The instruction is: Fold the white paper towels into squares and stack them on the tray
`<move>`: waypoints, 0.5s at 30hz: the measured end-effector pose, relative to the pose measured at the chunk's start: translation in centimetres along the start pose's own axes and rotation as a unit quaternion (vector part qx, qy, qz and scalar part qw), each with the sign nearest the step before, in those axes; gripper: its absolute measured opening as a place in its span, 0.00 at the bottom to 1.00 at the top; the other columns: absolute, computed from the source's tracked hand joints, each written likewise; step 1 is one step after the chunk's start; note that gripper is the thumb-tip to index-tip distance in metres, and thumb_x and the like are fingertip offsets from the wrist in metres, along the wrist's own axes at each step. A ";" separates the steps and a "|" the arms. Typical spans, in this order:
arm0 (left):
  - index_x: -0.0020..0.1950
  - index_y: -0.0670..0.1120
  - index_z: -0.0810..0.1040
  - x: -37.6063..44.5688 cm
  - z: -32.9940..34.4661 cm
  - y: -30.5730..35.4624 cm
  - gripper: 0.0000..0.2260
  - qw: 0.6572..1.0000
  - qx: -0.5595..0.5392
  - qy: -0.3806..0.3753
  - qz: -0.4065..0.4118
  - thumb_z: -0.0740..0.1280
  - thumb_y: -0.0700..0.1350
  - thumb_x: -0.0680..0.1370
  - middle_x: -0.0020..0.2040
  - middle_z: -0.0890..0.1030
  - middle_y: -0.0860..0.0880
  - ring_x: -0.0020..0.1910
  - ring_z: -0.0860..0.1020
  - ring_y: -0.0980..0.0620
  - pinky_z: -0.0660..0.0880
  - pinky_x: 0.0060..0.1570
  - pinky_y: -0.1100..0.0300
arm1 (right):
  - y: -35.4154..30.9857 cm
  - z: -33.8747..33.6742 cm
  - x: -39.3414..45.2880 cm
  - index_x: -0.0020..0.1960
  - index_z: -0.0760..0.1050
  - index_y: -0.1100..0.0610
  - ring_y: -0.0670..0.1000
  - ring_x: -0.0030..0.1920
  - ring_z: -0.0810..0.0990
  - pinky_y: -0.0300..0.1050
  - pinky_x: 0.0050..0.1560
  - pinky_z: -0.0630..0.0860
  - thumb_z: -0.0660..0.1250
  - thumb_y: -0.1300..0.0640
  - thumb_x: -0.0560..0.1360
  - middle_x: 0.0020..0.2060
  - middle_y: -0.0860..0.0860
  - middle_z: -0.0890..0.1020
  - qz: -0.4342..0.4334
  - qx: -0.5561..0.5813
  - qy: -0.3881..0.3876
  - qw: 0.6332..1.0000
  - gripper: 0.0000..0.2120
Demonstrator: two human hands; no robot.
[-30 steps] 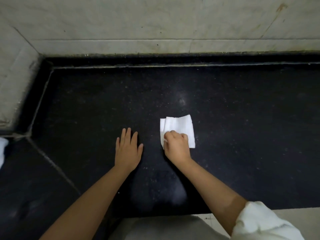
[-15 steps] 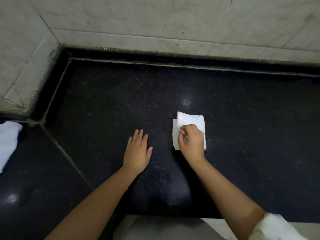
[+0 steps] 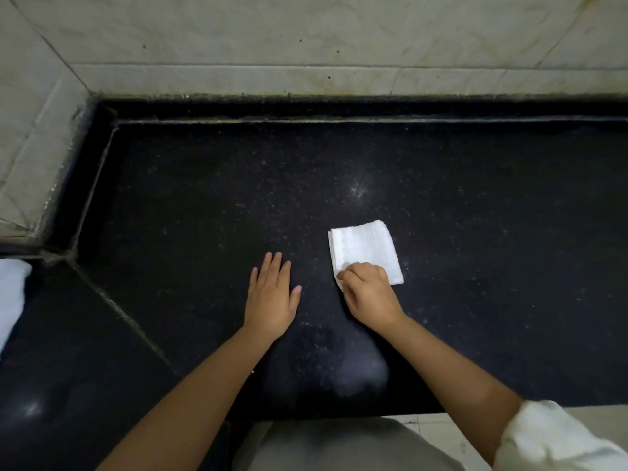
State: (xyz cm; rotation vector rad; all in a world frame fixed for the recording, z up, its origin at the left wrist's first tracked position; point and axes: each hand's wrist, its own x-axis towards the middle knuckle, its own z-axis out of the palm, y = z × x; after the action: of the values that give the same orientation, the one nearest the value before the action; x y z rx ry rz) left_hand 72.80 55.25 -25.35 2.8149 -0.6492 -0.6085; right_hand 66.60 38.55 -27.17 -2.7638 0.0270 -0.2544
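A white paper towel (image 3: 365,249), folded into a small square, lies flat on the black stone counter (image 3: 475,232). My right hand (image 3: 368,294) covers its near left corner, with curled fingers pinching the towel's edge there. My left hand (image 3: 272,294) rests flat on the counter to the left of the towel, fingers straight, touching nothing else. No tray shows in this view.
A white cloth-like thing (image 3: 12,294) sticks in at the left edge on a lower counter section. Marble wall tiles (image 3: 306,45) close off the back and the left corner. The counter's front edge runs just before my body.
The raised top layer of the towel has come down, so it now lies as a flat square. My right hand slid back to its near left corner. My left hand stayed put.
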 end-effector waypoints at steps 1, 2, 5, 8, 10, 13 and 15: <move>0.76 0.44 0.53 0.1 -0.1 0.3 0.23 1.000 -0.005 0.004 0.007 0.51 0.49 0.82 0.78 0.50 0.46 0.77 0.45 0.49 0.44 0.75 0.54 | 0.1 -0.3 -0.1 0.40 0.81 0.58 0.48 0.37 0.78 0.41 0.38 0.77 0.55 0.58 0.66 0.33 0.50 0.82 -0.012 -0.007 -0.022 1.000 0.16; 0.76 0.43 0.54 0.4 -0.3 0.7 0.22 1.000 -0.015 0.010 0.015 0.51 0.48 0.82 0.78 0.50 0.47 0.77 0.45 0.50 0.44 0.75 0.55 | 0.3 -0.7 -0.2 0.42 0.82 0.59 0.50 0.35 0.81 0.42 0.39 0.78 0.56 0.57 0.66 0.35 0.50 0.83 -0.020 -0.006 -0.039 0.999 0.16; 0.75 0.43 0.58 2.0 -1.3 2.6 0.20 0.996 -0.061 0.046 0.053 0.51 0.44 0.83 0.77 0.54 0.47 0.77 0.48 0.51 0.46 0.75 0.57 | 1.7 -2.3 -0.5 0.45 0.81 0.62 0.52 0.41 0.82 0.50 0.45 0.78 0.57 0.57 0.66 0.39 0.53 0.84 0.000 0.027 -0.018 0.999 0.17; 0.74 0.44 0.60 4.6 -2.3 5.2 0.19 0.991 -0.071 0.067 0.094 0.51 0.43 0.82 0.77 0.56 0.49 0.77 0.49 0.52 0.46 0.75 0.58 | 3.9 -4.4 1.4 0.49 0.80 0.66 0.61 0.49 0.81 0.56 0.52 0.75 0.58 0.63 0.69 0.45 0.60 0.84 0.141 0.048 0.034 0.988 0.15; 0.75 0.44 0.58 5.6 -2.3 6.8 0.20 0.990 -0.030 0.047 0.128 0.50 0.45 0.83 0.78 0.54 0.50 0.77 0.47 0.53 0.44 0.75 0.58 | 5.2 -5.4 3.8 0.60 0.76 0.63 0.62 0.60 0.75 0.55 0.61 0.69 0.58 0.66 0.74 0.57 0.59 0.80 0.205 0.046 0.005 0.978 0.16; 0.76 0.44 0.52 6.0 -1.3 7.9 0.22 0.991 0.038 -0.007 0.126 0.48 0.47 0.83 0.78 0.49 0.50 0.77 0.44 0.53 0.41 0.75 0.56 | 6.5 -5.6 6.6 0.68 0.68 0.56 0.55 0.66 0.67 0.50 0.67 0.61 0.55 0.62 0.79 0.64 0.52 0.76 0.209 0.049 -0.111 0.970 0.18; 0.77 0.43 0.48 5.8 -0.7 7.9 0.23 0.991 0.065 -0.037 0.110 0.47 0.49 0.83 0.78 0.46 0.49 0.77 0.42 0.52 0.40 0.75 0.54 | 7.0 -5.6 7.5 0.68 0.68 0.54 0.53 0.66 0.67 0.48 0.66 0.60 0.55 0.61 0.79 0.62 0.50 0.77 0.189 0.039 -0.181 0.964 0.18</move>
State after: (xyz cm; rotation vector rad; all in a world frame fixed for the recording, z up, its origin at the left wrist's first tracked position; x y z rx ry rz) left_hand 74.90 45.65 -24.62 2.7925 -1.0334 -0.6534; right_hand 73.12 29.62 -23.26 -2.6148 0.4345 0.3430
